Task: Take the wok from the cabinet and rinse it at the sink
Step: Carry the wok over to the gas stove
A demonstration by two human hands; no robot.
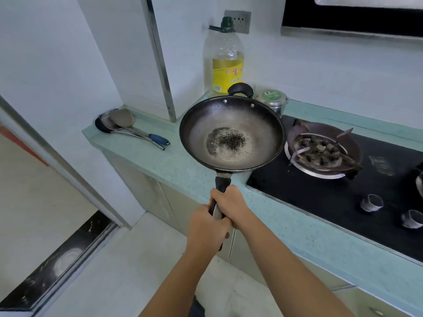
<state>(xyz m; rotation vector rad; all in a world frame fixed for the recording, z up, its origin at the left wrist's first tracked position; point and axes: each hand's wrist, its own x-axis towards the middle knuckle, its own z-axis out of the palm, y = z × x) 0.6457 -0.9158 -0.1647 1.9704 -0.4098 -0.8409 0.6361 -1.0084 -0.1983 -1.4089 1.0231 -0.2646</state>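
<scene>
Over the table edge, my left hand and right hand clamp fingers round the handle of the wok; best carried level, grit inside.

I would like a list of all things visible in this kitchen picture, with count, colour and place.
wok: one, dark metal, black specks inside, held in front of the counter
oil bottle: one, clear, yellow label, green cap, counter's back corner
tin: one, silver, green lid, behind the wok
ladles: at least two, metal, one blue handle, counter, left
burner: one, rusty brown, hob, right of the wok
knobs: two in full view, silver, hob front
hob: one, black, in the counter
counter: one, pale green, along the wall
socket: one, grey, wall behind the bottle
left hand: one, grips the wok handle's end
right hand: one, grips the handle nearer the bowl
</scene>
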